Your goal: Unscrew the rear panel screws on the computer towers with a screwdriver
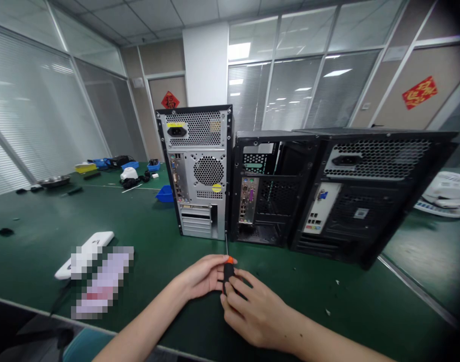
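Observation:
Both my hands are on a screwdriver (228, 273) with a black and orange handle. My left hand (205, 275) has its fingers closed around the upper handle near the orange collar, and my right hand (248, 304) grips the lower end. The thin metal shaft points away from me, its tip at the lower right corner of a silver-backed computer case (199, 196). Whether a screw sits under the tip is too small to tell. That case stands upright, its rear panel facing me, with a power socket, a round fan grille and slot covers.
Right of it stand a black computer case (269, 196) and another black case (361, 201), backs toward me. A white power strip (90, 251) and a blurred patch (109, 281) lie at left. A blue bin (165, 194) stands behind; a metal dish (52, 181) is farther left on the green table (139, 221).

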{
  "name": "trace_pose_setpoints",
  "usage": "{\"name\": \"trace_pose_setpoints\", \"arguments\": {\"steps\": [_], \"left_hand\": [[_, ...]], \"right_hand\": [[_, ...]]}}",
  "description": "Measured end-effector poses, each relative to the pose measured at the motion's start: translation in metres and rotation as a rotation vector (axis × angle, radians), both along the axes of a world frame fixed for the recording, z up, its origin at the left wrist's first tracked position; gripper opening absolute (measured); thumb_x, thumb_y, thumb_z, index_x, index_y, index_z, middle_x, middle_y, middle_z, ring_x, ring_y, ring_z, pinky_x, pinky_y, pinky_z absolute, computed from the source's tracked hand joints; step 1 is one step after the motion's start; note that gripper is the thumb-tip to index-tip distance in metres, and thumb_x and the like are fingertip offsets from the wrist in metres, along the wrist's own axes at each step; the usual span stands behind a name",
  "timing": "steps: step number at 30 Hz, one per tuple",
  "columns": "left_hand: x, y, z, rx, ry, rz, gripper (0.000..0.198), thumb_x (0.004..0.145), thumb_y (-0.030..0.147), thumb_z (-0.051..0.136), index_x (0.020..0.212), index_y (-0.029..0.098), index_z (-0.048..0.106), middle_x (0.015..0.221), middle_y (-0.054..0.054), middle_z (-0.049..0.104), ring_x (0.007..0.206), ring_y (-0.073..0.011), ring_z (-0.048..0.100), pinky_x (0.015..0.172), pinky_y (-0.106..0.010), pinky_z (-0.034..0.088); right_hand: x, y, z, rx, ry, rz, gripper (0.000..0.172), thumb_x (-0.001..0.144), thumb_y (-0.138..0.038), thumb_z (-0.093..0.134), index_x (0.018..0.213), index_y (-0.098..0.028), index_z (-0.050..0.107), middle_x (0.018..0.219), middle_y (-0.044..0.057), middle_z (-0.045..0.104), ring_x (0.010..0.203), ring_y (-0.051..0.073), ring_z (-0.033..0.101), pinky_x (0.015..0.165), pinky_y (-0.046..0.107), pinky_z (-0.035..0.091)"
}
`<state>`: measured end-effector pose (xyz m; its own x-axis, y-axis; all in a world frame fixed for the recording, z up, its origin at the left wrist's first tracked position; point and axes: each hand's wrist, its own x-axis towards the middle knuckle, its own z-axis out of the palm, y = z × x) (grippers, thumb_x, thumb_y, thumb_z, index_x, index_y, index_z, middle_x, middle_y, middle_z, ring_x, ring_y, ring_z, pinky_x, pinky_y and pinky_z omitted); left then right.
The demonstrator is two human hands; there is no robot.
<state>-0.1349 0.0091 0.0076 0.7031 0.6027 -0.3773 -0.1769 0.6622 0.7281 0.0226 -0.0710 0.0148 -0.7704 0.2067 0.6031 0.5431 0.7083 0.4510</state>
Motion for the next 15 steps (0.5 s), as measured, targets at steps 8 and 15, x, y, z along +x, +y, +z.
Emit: {"name": "trace_pose_setpoints", "arguments": {"steps": [8, 15], "left_hand": [[-0.0002, 0.0016, -0.0024, -0.003, -0.014, -0.012, 0.026, 0.079, 0.025, 0.060, 0.099, 0.008, 0.064, 0.081, -0.009, 0.069, 0.065, -0.0144, 0.066, 0.061, -0.024, 0.050], [-0.0003, 0.0006, -0.0027, -0.001, 0.001, -0.033, 0.027, 0.079, 0.022, 0.059, 0.100, 0.007, 0.064, 0.082, -0.009, 0.069, 0.067, -0.0152, 0.066, 0.063, -0.026, 0.051]], "right_hand": [[-0.0011, 0.0013, -0.0001, -0.004, 0.030, -0.003, 0.021, 0.086, -0.015, 0.038, 0.079, -0.017, 0.058, 0.076, 0.005, 0.058, 0.073, 0.017, 0.052, 0.091, 0.041, 0.036], [-0.0004, 0.0022, -0.0021, -0.006, 0.035, -0.001, 0.020, 0.086, -0.015, 0.039, 0.075, -0.018, 0.056, 0.074, 0.003, 0.056, 0.073, 0.017, 0.051, 0.090, 0.040, 0.036]]}}
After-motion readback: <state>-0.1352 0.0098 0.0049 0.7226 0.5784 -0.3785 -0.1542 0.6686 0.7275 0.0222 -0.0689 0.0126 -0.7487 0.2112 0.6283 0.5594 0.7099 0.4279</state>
